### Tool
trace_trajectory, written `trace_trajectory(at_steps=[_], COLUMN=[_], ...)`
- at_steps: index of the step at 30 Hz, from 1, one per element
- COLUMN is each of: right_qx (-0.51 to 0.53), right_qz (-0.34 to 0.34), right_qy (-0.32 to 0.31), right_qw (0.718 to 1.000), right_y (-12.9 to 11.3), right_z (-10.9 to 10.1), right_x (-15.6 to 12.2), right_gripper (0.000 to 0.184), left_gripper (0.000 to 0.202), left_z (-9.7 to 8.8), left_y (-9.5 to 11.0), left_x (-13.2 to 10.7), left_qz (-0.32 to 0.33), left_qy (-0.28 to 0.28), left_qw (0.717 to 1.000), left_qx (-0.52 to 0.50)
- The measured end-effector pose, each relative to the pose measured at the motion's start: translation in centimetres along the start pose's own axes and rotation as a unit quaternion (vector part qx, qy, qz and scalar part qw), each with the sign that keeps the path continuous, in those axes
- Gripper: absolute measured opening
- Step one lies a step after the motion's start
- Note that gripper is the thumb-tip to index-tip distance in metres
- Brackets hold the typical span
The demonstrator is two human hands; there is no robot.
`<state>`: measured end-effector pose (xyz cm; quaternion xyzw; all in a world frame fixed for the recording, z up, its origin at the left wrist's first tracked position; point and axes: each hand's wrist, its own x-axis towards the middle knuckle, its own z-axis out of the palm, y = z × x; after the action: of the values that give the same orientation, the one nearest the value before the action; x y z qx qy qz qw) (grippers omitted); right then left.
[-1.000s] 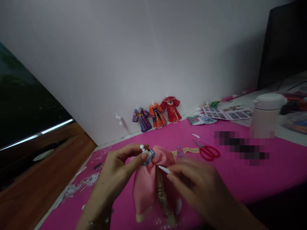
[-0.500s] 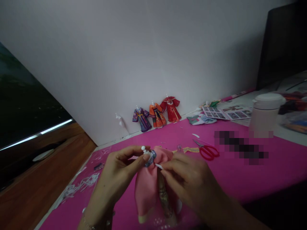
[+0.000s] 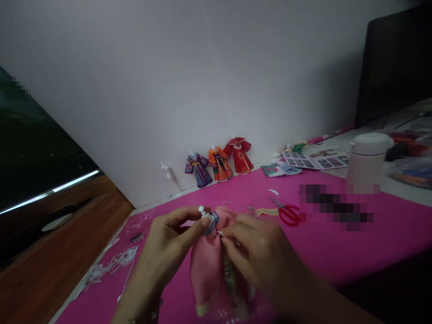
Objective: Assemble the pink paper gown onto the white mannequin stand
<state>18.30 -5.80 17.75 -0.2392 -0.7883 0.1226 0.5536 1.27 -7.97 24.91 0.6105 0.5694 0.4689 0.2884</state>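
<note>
The right hand (image 3: 256, 256) has closed in on the pink doll dress (image 3: 205, 265) with its white tool (image 3: 220, 233).

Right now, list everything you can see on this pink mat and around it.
pink mat: one, magenta, under the hands
miniature robes: three, purple, orange, red, leaning on the wall
bare stand: one, white, left of the robes
scissors: one, red handles, on the mat right of the hands
instruction sheet: one, printed, far right past the mat
lidded cup: one, white, right of the sheet
paper scraps: several, white, mat's left edge
pink dress: one, pale pink, between the hands
white stick: one, in the right grip
left hand: pinches the dress's neck
right hand: holds the stick at the dress
</note>
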Motion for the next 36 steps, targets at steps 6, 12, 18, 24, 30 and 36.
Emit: trace_trajectory(at_steps=[6, 12, 18, 24, 30, 36], right_qx=[0.039, 0.030, -0.070, -0.184, -0.179, -0.176], right_qz=[0.020, 0.074, 0.201, 0.245, 0.286, 0.301], right_qy=[0.002, -0.001, -0.047, -0.130, -0.135, -0.130], right_qw=[0.999, 0.997, 0.976, 0.943, 0.932, 0.928], right_y=[0.0, 0.9, 8.7, 16.7, 18.0, 18.4], right_z=[-0.5, -2.5, -4.1, -4.3, -4.0, -3.8], right_x=[0.3, -0.5, -5.2, -11.0, -12.6, -13.1], right_gripper=[0.015, 0.013, 0.018, 0.023, 0.025, 0.028], left_gripper=[0.009, 0.013, 0.019, 0.024, 0.029, 0.028], left_z=[0.0, -0.4, -0.3, 0.4, 1.0, 1.6], left_y=[0.2, 0.2, 0.4, -0.1, -1.0, -1.5], left_x=[-0.2, 0.1, 0.8, 2.4, 4.1, 6.1], left_qz=[0.001, 0.020, 0.019, 0.044, 0.057, 0.090], left_qy=[-0.001, -0.009, -0.014, 0.015, 0.049, 0.098], left_qw=[1.000, 1.000, 1.000, 0.999, 0.996, 0.988], left_qx=[0.004, 0.022, -0.003, 0.016, 0.046, 0.072])
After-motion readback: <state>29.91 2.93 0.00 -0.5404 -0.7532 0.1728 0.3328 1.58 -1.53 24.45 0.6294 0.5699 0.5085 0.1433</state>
